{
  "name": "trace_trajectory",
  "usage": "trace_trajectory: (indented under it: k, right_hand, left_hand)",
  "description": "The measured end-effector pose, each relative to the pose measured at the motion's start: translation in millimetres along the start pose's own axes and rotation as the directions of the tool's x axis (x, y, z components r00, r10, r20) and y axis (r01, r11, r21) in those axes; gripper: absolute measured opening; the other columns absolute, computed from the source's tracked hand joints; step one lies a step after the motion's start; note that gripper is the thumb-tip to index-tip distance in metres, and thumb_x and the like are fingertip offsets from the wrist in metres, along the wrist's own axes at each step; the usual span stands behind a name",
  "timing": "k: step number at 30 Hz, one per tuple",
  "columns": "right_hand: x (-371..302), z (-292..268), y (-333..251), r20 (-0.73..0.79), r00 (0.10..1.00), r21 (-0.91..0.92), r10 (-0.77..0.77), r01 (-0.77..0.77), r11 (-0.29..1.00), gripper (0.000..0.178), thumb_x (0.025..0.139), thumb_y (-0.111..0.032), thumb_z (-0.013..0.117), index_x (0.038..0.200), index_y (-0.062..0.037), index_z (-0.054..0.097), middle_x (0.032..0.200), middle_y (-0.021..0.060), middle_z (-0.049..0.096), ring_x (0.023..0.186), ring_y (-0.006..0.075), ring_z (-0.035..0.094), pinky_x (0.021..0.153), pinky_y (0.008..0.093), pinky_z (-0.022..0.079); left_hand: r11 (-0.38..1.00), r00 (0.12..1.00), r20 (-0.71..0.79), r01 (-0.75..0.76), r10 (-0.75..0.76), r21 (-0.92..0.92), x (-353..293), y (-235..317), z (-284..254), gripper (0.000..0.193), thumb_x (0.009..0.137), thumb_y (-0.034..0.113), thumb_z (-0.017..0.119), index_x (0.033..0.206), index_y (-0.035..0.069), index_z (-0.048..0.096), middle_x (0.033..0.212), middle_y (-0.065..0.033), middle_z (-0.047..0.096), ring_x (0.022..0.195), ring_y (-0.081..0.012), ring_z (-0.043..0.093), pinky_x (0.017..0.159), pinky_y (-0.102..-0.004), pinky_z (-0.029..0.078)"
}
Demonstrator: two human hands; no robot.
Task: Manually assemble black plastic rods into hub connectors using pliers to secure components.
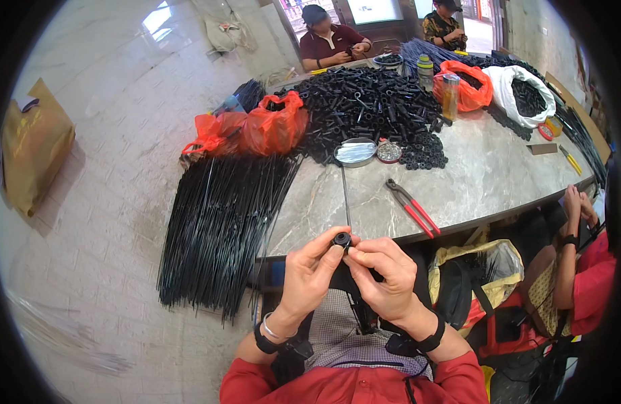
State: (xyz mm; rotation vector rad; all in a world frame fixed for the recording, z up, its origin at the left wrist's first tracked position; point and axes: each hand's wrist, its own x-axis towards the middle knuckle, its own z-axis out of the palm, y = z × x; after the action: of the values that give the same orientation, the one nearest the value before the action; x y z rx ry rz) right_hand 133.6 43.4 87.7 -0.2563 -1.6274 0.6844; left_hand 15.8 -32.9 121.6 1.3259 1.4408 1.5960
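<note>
Just off the table's near edge, a small black ring-ended cylindrical part is pinched between my two hands. My left hand grips it with thumb and forefinger. Closed against its other side are the thumb and forefinger of my right hand. A thin dark rod runs from behind the part across the tabletop toward an oval tin of silvery strips. Whether the rod joins the part is hidden by my fingers. Right of the hands, red-handled pincers lie on the table.
A heap of black tubular parts covers the far table. Long black rods overhang its left edge beside red bags. A round tin, black rings and a white bag sit further right. Other people work around the table.
</note>
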Motion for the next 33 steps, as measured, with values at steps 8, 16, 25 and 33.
trace_trajectory:
  k: [8, 16, 25, 33]
  right_hand:
    - [-2, 5, -2, -0.010, 0.992, 0.073, 0.127, -0.126, 0.989, 0.020, 0.067, 0.011, 0.068, 0.084, 0.0008, 0.063, 0.081, 0.0107, 0.063, 0.074, 0.0254, 0.063, 0.063, 0.0310, 0.050]
    - [4, 6, 4, -0.019, 1.000, -0.072, 0.023, -0.025, 0.997, 0.020, 0.068, 0.010, 0.069, 0.085, 0.0012, 0.063, 0.082, 0.0109, 0.063, 0.073, 0.0259, 0.063, 0.063, 0.0316, 0.050]
    - [0, -1, -1, 0.100, 0.983, 0.123, 0.152, -0.164, 0.979, 0.026, 0.073, 0.006, 0.070, 0.098, 0.0035, 0.064, 0.095, 0.0151, 0.062, 0.077, 0.0187, 0.064, 0.063, 0.0262, 0.055]
    - [-10, -7, 9, 0.200, 0.940, 0.181, 0.277, -0.314, 0.932, 0.030, 0.074, 0.007, 0.070, 0.104, 0.0041, 0.063, 0.102, 0.0134, 0.061, 0.089, 0.0169, 0.065, 0.070, 0.0256, 0.057]
  left_hand:
    - [0.999, 0.998, -0.055, -0.024, 0.021, -0.047, -1, -3, 3, 0.030, 0.092, 0.002, 0.052, 0.120, -0.005, 0.056, 0.103, -0.0097, 0.065, 0.092, -0.0094, 0.059, 0.081, -0.0214, 0.047]
    - [0.996, 0.999, -0.031, -0.015, 0.017, 0.086, 2, -1, -1, 0.033, 0.094, 0.001, 0.049, 0.126, -0.004, 0.052, 0.111, -0.0130, 0.064, 0.103, -0.0133, 0.058, 0.091, -0.0245, 0.045]
    - [0.998, 0.999, -0.025, -0.038, 0.040, 0.055, 5, -9, -16, 0.036, 0.084, -0.005, 0.062, 0.120, -0.004, 0.058, 0.106, -0.0116, 0.065, 0.096, -0.0133, 0.061, 0.081, -0.0239, 0.051]
    - [0.976, 0.962, 0.183, -0.214, 0.204, 0.037, 22, -10, -22, 0.042, 0.076, -0.004, 0.070, 0.117, 0.000, 0.061, 0.102, -0.0063, 0.061, 0.086, -0.0102, 0.059, 0.073, -0.0214, 0.050]
